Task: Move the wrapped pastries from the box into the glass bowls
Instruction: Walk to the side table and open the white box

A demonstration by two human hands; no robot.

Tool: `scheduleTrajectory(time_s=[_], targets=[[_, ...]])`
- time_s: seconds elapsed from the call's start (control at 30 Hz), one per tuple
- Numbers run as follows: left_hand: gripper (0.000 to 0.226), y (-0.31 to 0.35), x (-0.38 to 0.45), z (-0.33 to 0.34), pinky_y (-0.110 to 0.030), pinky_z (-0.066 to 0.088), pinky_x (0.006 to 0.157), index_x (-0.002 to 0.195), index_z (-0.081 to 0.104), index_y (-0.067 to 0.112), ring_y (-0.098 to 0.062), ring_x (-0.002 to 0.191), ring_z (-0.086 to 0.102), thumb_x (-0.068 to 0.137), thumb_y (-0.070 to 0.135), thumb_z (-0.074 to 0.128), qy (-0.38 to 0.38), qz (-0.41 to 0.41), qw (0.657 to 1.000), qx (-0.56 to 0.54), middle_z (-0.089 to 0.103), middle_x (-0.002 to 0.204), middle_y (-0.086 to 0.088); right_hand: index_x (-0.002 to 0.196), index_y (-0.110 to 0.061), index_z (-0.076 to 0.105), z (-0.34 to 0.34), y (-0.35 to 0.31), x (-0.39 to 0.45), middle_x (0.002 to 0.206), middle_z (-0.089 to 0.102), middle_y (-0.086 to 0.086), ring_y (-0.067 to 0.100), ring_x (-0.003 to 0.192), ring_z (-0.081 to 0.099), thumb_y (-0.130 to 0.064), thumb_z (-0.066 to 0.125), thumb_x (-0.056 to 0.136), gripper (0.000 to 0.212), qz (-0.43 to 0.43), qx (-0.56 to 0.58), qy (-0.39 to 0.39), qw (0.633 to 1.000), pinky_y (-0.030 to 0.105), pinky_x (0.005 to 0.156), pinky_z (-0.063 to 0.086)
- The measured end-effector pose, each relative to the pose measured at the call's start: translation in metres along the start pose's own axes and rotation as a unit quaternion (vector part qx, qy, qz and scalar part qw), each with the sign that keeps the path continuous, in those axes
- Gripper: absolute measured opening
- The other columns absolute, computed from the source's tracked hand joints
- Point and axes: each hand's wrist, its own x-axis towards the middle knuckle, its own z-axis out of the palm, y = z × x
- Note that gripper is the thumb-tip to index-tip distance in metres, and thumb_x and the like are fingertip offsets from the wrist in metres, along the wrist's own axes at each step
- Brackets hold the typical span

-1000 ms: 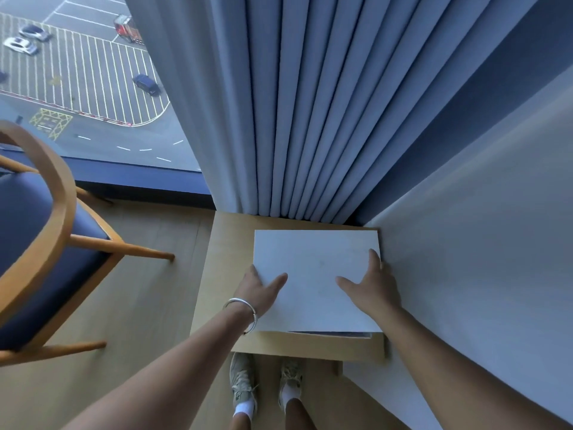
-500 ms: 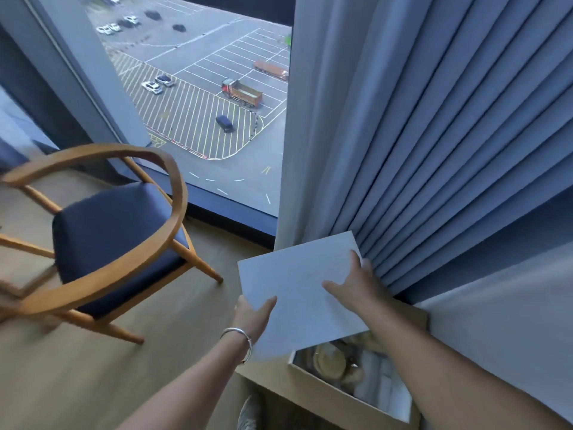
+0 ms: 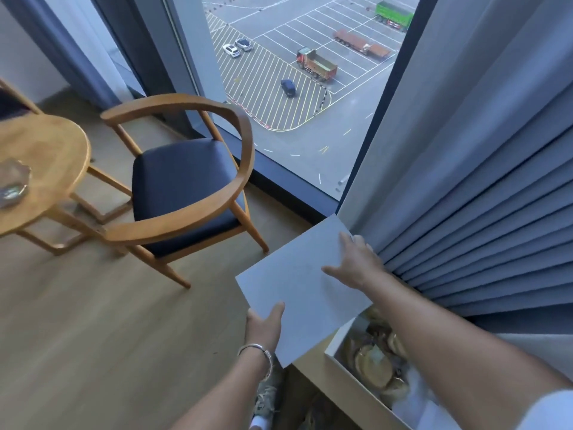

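The left hand is gripping the near corner of the lid, thumb lying on top and fingers tucked out of sight beneath, low in the middle of the frame. A bracelet is circling that wrist. The right hand is holding the lid's far edge, thumb stretched across the top face and fingers curling over the rim, just beside the curtain. Between the two grips the grey lid is hanging tilted in the air, clear of the box, which is sitting open at the lower right of the frame.

Inside the box the pastries are lying, round and golden in shiny wrap, partly hidden behind the right forearm. The box is resting on a low wooden table against the curtain. Shoes are showing below the lid, on the floor.

At centre left a chair with a dark seat is standing beside a round table at the left edge, and a glass bowl is sitting on that one. Through the window at the top of the frame, trucks and cars are standing in a marked lot far below.
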Motion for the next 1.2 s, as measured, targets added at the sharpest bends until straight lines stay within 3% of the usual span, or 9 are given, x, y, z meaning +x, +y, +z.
scheduleTrajectory(time_s=[0.1, 0.2, 0.47, 0.73, 0.9, 1.07, 1.2], targets=[[0.058, -0.02, 0.01, 0.01, -0.051, 0.045, 0.101, 0.134, 0.039, 0.011, -0.028, 0.117, 0.056, 0.087, 0.031, 0.066, 0.021, -0.017, 0.999, -0.032, 0.055, 0.13, -0.006, 0.146, -0.029, 0.019, 0.01, -0.004, 0.025, 0.149, 0.031, 0.004, 0.026, 0.131, 0.036, -0.066, 0.064, 0.074, 0.093, -0.029, -0.033, 0.0, 0.999, 0.043, 0.097, 0.042], [0.068, -0.038, 0.025, 0.021, -0.052, 0.039, 0.107, 0.141, 0.033, 0.01, -0.03, 0.127, 0.047, 0.087, 0.034, 0.066, 0.045, -0.015, 0.998, -0.034, 0.047, 0.14, -0.008, 0.147, -0.029, 0.019, 0.026, -0.006, 0.049, 0.147, 0.033, 0.003, 0.025, 0.13, 0.037, -0.067, 0.064, 0.074, 0.094, -0.055, -0.054, 0.004, 0.997, 0.043, 0.098, 0.041], [0.071, -0.095, 0.067, 0.054, -0.049, 0.032, 0.111, 0.144, 0.031, 0.007, -0.029, 0.132, 0.042, 0.087, 0.032, 0.065, 0.073, -0.027, 0.996, -0.04, 0.044, 0.144, -0.009, 0.149, -0.03, 0.017, 0.088, 0.023, 0.096, 0.149, 0.031, 0.003, 0.024, 0.133, 0.034, -0.066, 0.068, 0.071, 0.1, -0.065, -0.082, -0.033, 0.994, 0.044, 0.102, 0.04], [0.057, -0.132, 0.084, 0.069, -0.047, 0.041, 0.104, 0.135, 0.038, 0.006, -0.029, 0.12, 0.051, 0.088, 0.021, 0.066, 0.063, -0.063, 0.996, -0.018, 0.052, 0.133, -0.01, 0.148, -0.03, 0.017, 0.141, 0.05, 0.113, 0.145, 0.034, 0.002, 0.025, 0.126, 0.038, -0.069, 0.069, 0.069, 0.101, -0.069, -0.096, -0.046, 0.992, 0.042, 0.097, 0.043], [0.078, -0.141, 0.085, 0.071, -0.048, 0.033, 0.111, 0.147, 0.02, 0.004, -0.03, 0.135, 0.037, 0.088, 0.027, 0.065, 0.042, -0.063, 0.996, 0.036, 0.036, 0.149, -0.012, 0.15, -0.031, 0.008, 0.152, 0.053, 0.115, 0.153, 0.023, 0.008, 0.029, 0.134, 0.031, -0.072, 0.07, 0.065, 0.113, -0.062, -0.111, -0.058, 0.99, 0.044, 0.107, 0.033], [0.076, -0.114, 0.073, 0.056, -0.047, 0.041, 0.103, 0.144, 0.022, 0.003, -0.034, 0.124, 0.047, 0.086, 0.026, 0.064, 0.023, -0.069, 0.983, 0.169, 0.039, 0.145, -0.017, 0.153, -0.03, 0.001, 0.135, 0.052, 0.088, 0.163, 0.004, 0.011, 0.028, 0.148, 0.007, -0.07, 0.064, 0.075, 0.108, -0.058, -0.127, -0.065, 0.988, 0.053, 0.117, 0.012], [0.089, -0.075, 0.055, 0.041, -0.04, 0.032, 0.111, 0.152, 0.0, 0.005, -0.031, 0.14, 0.028, 0.089, 0.026, 0.061, -0.01, 0.058, 0.939, 0.339, 0.011, 0.159, -0.011, 0.153, -0.031, 0.002, 0.098, 0.057, 0.041, 0.163, 0.006, 0.007, 0.025, 0.149, 0.008, -0.068, 0.061, 0.08, 0.101, -0.069, -0.121, -0.034, 0.99, 0.052, 0.118, 0.01]])
